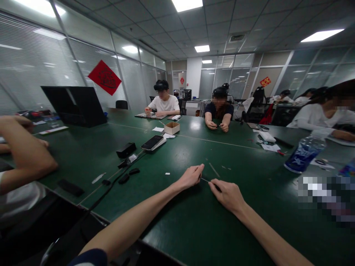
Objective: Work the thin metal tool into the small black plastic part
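Green meeting table point(257, 218), hands point(226, 195) pinching a thin dark strip point(211, 182) (very small)

- At 6 o'clock, the left hand point(191, 176) and right hand point(226, 195) cover the ends of a thin sliver point(205, 180), too fine to identify.
- At 4 o'clock, a pixelated patch point(324, 199) blurs whatever lies beneath it.
- At 9 o'clock, the left edge cuts off a co-worker's forearm point(23, 155).
- At 3 o'clock, the right edge cuts off a seated co-worker point(324, 118).
- Near 4 o'clock, the right edge also cuts off a blue-patterned object point(348, 169).
- Near 7 o'clock, a white scrap point(167, 173) is too small to identify.
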`<state>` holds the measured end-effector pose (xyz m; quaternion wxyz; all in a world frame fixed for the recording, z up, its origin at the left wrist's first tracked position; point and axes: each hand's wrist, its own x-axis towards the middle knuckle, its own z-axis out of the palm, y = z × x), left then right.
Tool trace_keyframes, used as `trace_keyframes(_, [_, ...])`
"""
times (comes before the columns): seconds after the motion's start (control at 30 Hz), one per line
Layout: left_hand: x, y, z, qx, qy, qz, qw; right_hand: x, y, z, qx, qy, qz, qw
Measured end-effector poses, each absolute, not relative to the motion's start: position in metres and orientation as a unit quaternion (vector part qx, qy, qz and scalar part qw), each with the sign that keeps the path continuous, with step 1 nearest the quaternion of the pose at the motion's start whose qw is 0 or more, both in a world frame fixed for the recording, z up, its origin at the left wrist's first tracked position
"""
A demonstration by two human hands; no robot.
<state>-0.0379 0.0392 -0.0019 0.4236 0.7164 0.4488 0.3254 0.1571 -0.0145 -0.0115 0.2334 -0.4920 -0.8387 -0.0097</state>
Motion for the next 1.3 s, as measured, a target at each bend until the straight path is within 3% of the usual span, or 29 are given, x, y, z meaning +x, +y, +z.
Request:
trace_keyframes(0.2, [-0.035,0.041,-0.002,0.713,0.453,0.335,0.418,0.155,-0.015,-0.014,-0.512,-0.823,-0.022,0.246])
trace_keyframes(0.33, [-0.035,0.042,-0.003,0.675,0.466,0.327,0.470,0.152,-0.015,-0.015,-0.516,-0.819,-0.018,0.250])
trace_keyframes(0.57, [-0.036,0.034,-0.001,0.686,0.431,0.297,0.505,0.191,0.014,-0.015,-0.628,-0.681,0.094,0.365])
trace_keyframes(0.73, [-0.038,0.040,-0.005,0.590,0.388,0.317,0.634,0.181,0.001,-0.008,-0.519,-0.799,0.053,0.299])
trace_keyframes(0.83, [-0.040,0.045,-0.010,0.573,0.362,0.324,0.660,0.163,-0.010,-0.005,-0.464,-0.846,0.044,0.261])
trace_keyframes(1.13, [-0.041,0.046,-0.013,0.586,0.362,0.323,0.649,0.162,-0.009,-0.010,-0.462,-0.850,0.035,0.250])
trace_keyframes(1.3, [-0.038,0.041,-0.012,0.626,0.386,0.329,0.592,0.160,-0.011,-0.007,-0.458,-0.856,0.033,0.236])
